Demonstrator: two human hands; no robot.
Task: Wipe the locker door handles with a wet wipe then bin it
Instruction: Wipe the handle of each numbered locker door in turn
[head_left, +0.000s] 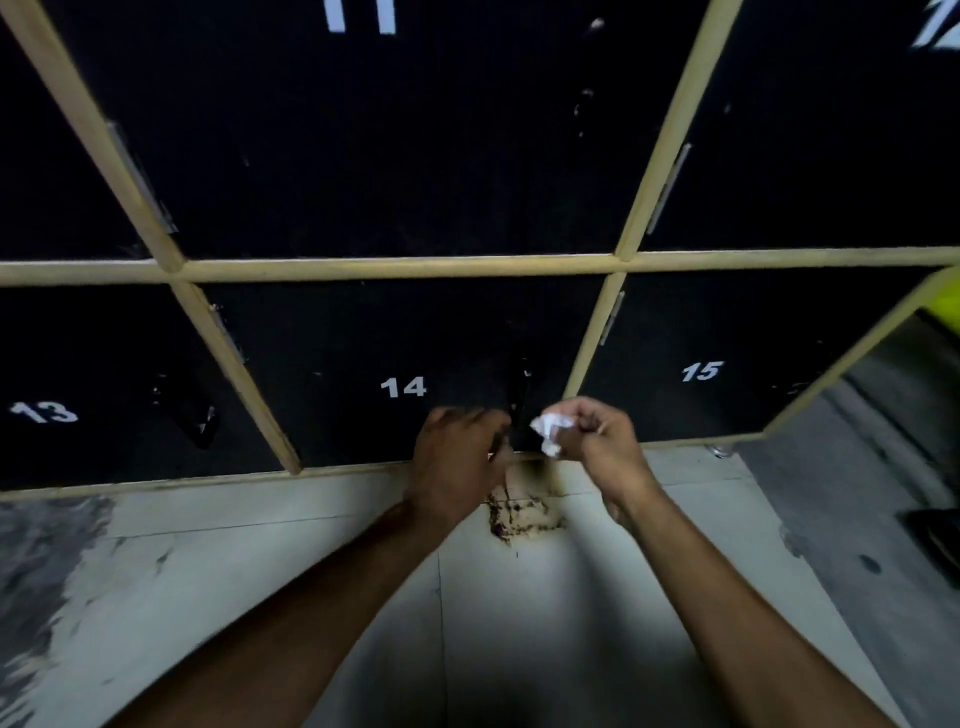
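Black locker doors (363, 156) set in a pale wooden frame (395, 268), numbered 11, 13, 14 and 15 in white. Near the right edge of door 14 (337, 364), a dark upright handle (521, 387), hard to make out against the door.

Crumpled white wipe (549, 430) pinched in the curled fingers of the right hand (597, 434), just right of the handle's lower end; contact with the handle not clear. Just left of the handle, the left hand (457, 452), back toward the camera, fingers bent in at the door. Too blurred there to tell whether gripping anything or only touching. Only a narrow gap between the two hands, with the handle's foot in it.

Directly under the hands, the bottom edge of the frame meeting a pale tiled floor (260, 571), with a brown stain (524, 506) on the tile. Pale floor spreading wide to left and right of the forearms.

Well to the left, a second handle (195, 415) on door 13 (78, 353). At far right, the slanted end edge of the frame, then grey floor beyond it.
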